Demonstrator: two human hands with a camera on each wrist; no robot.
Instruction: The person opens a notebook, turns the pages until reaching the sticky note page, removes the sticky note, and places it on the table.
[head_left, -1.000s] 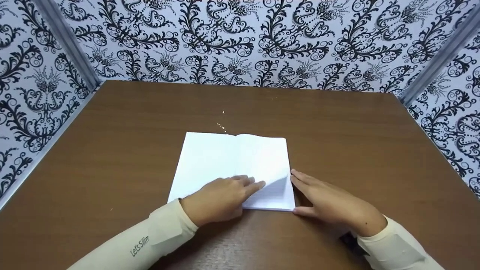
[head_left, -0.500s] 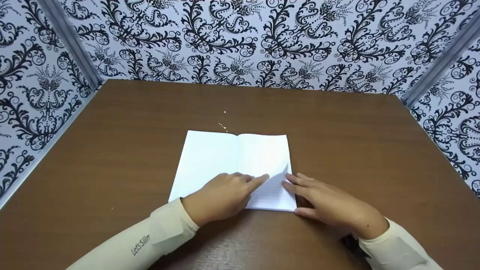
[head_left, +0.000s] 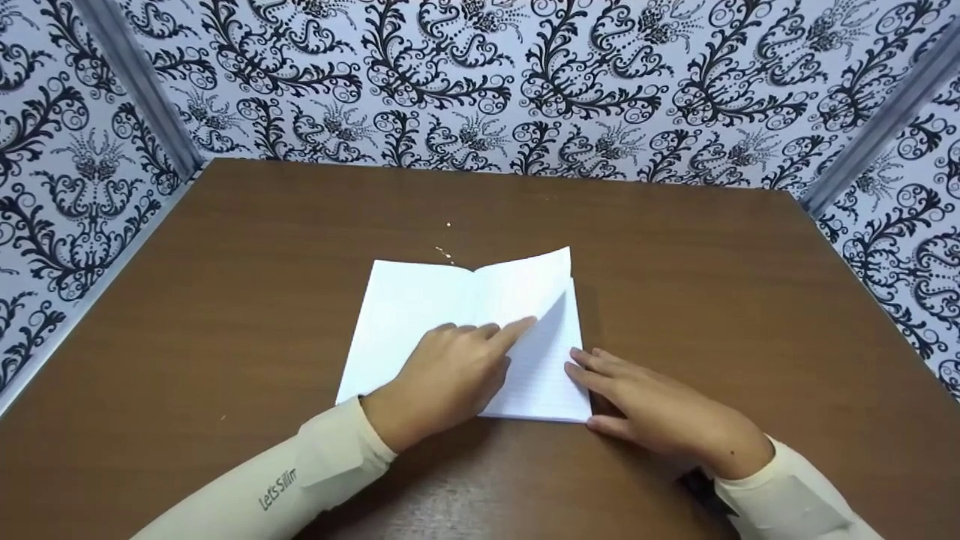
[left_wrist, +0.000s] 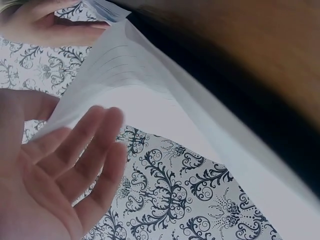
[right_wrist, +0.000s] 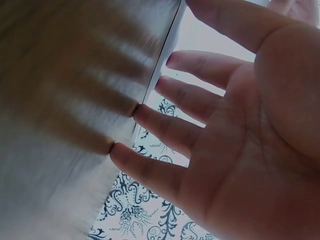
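Observation:
In the head view an open notebook [head_left: 409,322] with white pages lies on the table. My left hand [head_left: 450,375] holds the lower part of its right-hand page [head_left: 529,277], which rises off the stack; its far corner stands up. Lined paper [head_left: 536,390] shows underneath. From the left wrist view, the left hand [left_wrist: 55,185] has the bending page [left_wrist: 107,75] between its thumb and fingers; the page's corner is hidden. My right hand [head_left: 656,409] rests at the notebook's right edge, fingertips on the paper and thumb by the near corner. Its fingers look spread and fairly straight in the right wrist view.
The brown table [head_left: 712,300] reaches back to patterned black-and-white walls [head_left: 480,82] on three sides. Small light specks [head_left: 444,252] lie behind the notebook. A dark object [head_left: 705,491] shows beside the right sleeve [head_left: 787,491].
The left hand has moved slightly up and away, lifting the right-hand page further; its far corner has come up. The right fingertips have shifted from the notebook's edge onto the paper.

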